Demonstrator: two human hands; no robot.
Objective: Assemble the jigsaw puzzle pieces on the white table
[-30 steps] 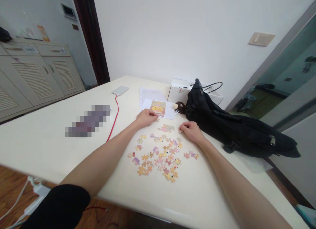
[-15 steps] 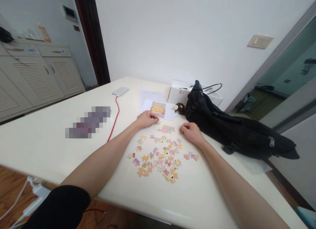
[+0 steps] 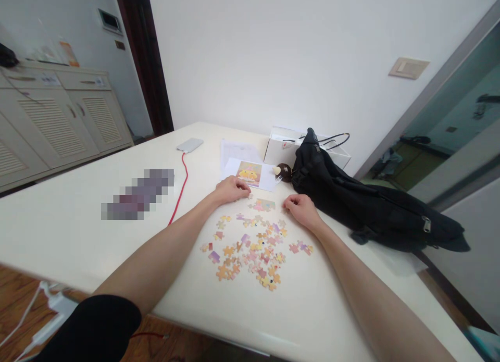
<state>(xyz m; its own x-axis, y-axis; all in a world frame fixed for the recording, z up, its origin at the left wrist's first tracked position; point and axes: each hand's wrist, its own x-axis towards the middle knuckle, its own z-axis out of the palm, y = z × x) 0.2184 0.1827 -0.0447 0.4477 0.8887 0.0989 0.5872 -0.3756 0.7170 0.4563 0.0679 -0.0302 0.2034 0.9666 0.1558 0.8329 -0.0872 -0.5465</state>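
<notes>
My left hand (image 3: 233,190) is closed in a pinch just above the joined pieces, with a small pale puzzle piece (image 3: 250,196) at its fingertips. Across from it my right hand (image 3: 301,210) rests with curled fingers; what lies in its fingertips, if anything, is too small to make out. Between the hands is a short strip of joined puzzle pieces (image 3: 262,204), pink and greenish. Nearer to me spreads a heap of loose puzzle pieces (image 3: 253,256) in orange, pink, yellow and purple. A small joined cluster (image 3: 301,247) lies right of the heap.
Behind my left hand lies a printed picture (image 3: 250,173) on white paper. A black bag (image 3: 363,200) covers the table's right side, in front of a white box (image 3: 275,149). On the left are a grey power bank (image 3: 190,145), a red cable (image 3: 180,192) and a pixelated object (image 3: 138,195).
Both hands stay nearly where they were, and the pieces lie as before. The whole view has shifted very slightly.
</notes>
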